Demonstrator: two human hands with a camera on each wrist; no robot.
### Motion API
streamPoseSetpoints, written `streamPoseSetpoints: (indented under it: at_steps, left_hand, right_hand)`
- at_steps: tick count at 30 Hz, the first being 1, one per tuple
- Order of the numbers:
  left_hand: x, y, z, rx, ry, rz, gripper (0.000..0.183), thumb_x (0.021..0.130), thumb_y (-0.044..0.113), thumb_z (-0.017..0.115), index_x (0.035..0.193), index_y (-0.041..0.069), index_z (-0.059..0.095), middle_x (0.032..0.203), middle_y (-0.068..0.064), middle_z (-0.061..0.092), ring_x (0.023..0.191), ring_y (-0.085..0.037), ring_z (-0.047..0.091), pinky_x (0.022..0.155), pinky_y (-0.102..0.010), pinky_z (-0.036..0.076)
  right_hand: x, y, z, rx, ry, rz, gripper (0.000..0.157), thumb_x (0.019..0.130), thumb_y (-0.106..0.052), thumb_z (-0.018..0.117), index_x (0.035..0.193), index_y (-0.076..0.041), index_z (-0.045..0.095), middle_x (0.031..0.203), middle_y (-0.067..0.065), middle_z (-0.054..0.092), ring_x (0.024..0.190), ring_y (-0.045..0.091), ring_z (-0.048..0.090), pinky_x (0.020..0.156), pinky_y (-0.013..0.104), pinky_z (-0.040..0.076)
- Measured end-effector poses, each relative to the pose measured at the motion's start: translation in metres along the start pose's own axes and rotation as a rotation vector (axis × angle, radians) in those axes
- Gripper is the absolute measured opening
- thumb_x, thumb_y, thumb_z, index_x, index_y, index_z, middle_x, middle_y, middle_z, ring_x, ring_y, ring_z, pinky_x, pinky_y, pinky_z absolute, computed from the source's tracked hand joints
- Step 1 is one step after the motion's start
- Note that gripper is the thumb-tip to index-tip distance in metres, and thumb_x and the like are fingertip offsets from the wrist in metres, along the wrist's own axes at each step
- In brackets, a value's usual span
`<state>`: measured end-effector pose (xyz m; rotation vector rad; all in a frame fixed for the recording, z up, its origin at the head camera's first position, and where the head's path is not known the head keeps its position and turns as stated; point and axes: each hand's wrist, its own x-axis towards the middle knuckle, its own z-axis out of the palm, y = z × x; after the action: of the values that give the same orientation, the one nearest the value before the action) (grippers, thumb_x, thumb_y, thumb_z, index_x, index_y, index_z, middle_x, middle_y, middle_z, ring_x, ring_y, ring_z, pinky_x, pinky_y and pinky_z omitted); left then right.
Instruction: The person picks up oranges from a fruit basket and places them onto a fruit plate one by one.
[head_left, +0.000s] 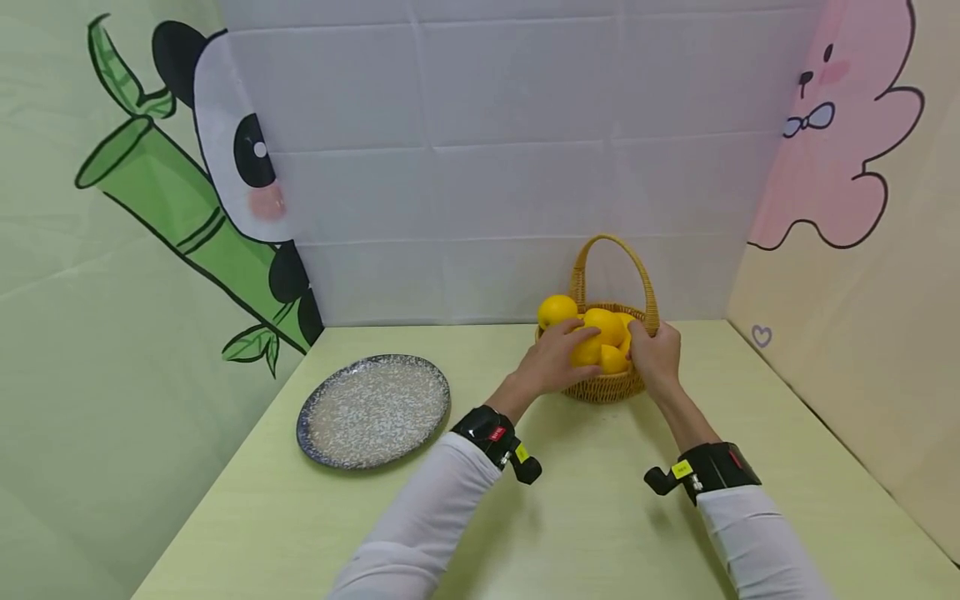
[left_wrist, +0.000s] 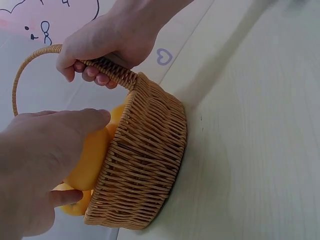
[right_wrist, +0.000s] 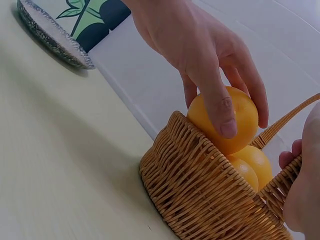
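Observation:
A wicker basket (head_left: 603, 389) with a tall arched handle (head_left: 615, 240) stands at the back of the table, filled with several yellow-orange fruits that look like oranges (head_left: 602, 325). My left hand (head_left: 551, 362) reaches over its left side. In the right wrist view, the thumb and fingers of that hand curve around one orange (right_wrist: 245, 117) on top, at the basket's rim. My right hand (head_left: 657, 357) grips the lower right part of the handle; the left wrist view shows its fingers wrapped around the wicker. Part of the held orange is hidden by the left hand.
To the left on the pale table (head_left: 577, 517) lies a speckled oval plate (head_left: 375, 412) with a dark blue rim. Behind the basket hangs a white backdrop (head_left: 487, 192); printed side walls with a panda and a pink bear flank the table.

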<state>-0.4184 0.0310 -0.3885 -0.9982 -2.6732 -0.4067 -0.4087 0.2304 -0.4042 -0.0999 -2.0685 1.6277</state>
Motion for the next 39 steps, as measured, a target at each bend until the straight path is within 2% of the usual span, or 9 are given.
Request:
streamPoseSetpoints:
  at_steps: [6,12,19,23,30,35,39]
  left_hand:
    - [0.0,0.002,0.002,0.055,0.012,-0.002,0.064,0.095,0.046,0.071,0.153,0.026,0.053,0.155,-0.005,0.045,0.136,-0.02,0.043,0.105,-0.042,0.049]
    - [-0.003,0.002,0.002,0.065,0.027,0.001,0.061,0.096,0.047,0.069,0.151,0.026,0.054,0.153,-0.005,0.047,0.134,-0.019,0.046,0.105,-0.039,0.049]
    - [-0.005,-0.003,0.002,0.024,0.082,0.015,0.058,0.094,0.044,0.072,0.147,0.023,0.059,0.149,-0.004,0.052,0.131,-0.017,0.049,0.104,-0.039,0.049]
    - [-0.01,-0.006,-0.004,-0.024,0.122,0.019,0.057,0.091,0.044,0.073,0.143,0.024,0.062,0.145,-0.001,0.055,0.127,-0.016,0.052,0.101,-0.038,0.051]
    - [-0.026,-0.016,-0.016,-0.105,0.173,0.05,0.056,0.089,0.037,0.077,0.14,0.018,0.065,0.142,-0.002,0.057,0.122,-0.019,0.056,0.099,-0.037,0.052]
    - [-0.043,-0.025,-0.031,-0.132,0.209,0.063,0.056,0.088,0.036,0.079,0.139,0.019,0.066,0.139,-0.001,0.059,0.121,-0.017,0.056,0.098,-0.036,0.052]
    - [-0.059,-0.032,-0.042,-0.16,0.233,0.069,0.056,0.087,0.035,0.08,0.139,0.019,0.067,0.14,0.0,0.059,0.125,-0.015,0.054,0.102,-0.035,0.05]
  right_hand:
    - [-0.002,0.001,0.001,0.001,0.007,-0.014,0.029,0.098,-0.022,0.053,0.074,-0.006,0.052,0.048,-0.007,0.052,0.051,0.036,0.059,0.032,0.022,0.034]
    - [-0.004,0.002,0.0,0.012,0.004,-0.027,0.027,0.098,-0.021,0.052,0.076,-0.006,0.053,0.049,-0.007,0.052,0.049,0.031,0.057,0.033,0.022,0.035]
    - [-0.004,0.004,-0.001,0.011,-0.005,-0.028,0.027,0.099,-0.02,0.051,0.076,-0.005,0.053,0.051,-0.004,0.054,0.055,0.044,0.06,0.032,0.022,0.036]
    - [-0.004,0.004,-0.002,0.003,-0.008,-0.034,0.027,0.099,-0.02,0.05,0.077,-0.005,0.053,0.052,-0.004,0.054,0.06,0.049,0.061,0.032,0.022,0.037]
    - [-0.004,0.004,-0.002,-0.01,-0.025,-0.036,0.027,0.099,-0.02,0.049,0.077,-0.004,0.053,0.055,0.001,0.056,0.062,0.051,0.061,0.032,0.022,0.037]
    - [-0.004,0.005,-0.002,-0.005,-0.025,-0.046,0.027,0.099,-0.019,0.05,0.076,-0.004,0.052,0.055,0.004,0.056,0.062,0.053,0.061,0.032,0.022,0.037]
    - [-0.003,0.006,-0.005,-0.004,-0.025,-0.053,0.027,0.099,-0.019,0.049,0.077,-0.004,0.052,0.054,0.0,0.056,0.06,0.05,0.062,0.032,0.022,0.037]
